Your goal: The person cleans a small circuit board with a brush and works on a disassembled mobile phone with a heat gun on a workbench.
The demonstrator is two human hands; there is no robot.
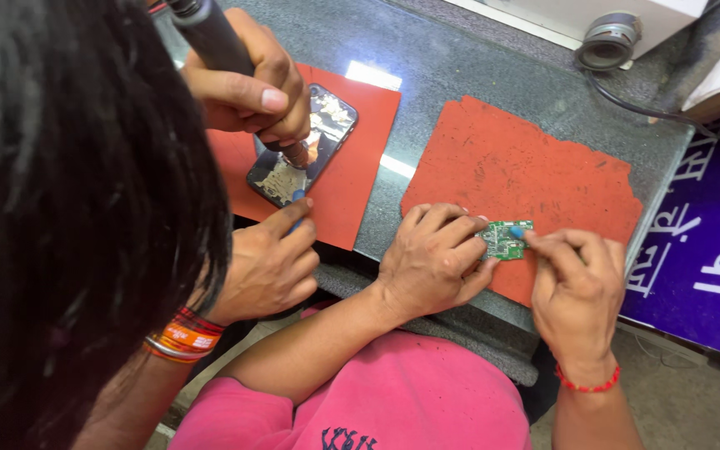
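L hand pins small green circuit board on worn red rubber mat; R hand pinches blue-tipped tool touching board.

The left hand is pinning a small green circuit board onto a worn red mat. The right hand is pinching a blue-tipped tool against the board's right edge. Left of both, a co-worker's hands are working on an opened phone.

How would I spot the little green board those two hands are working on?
Find the ragged-edged red mat on the grey counter. At its near edge, between the left hand and right hand, sits a small green circuit board. It is the only green thing there.
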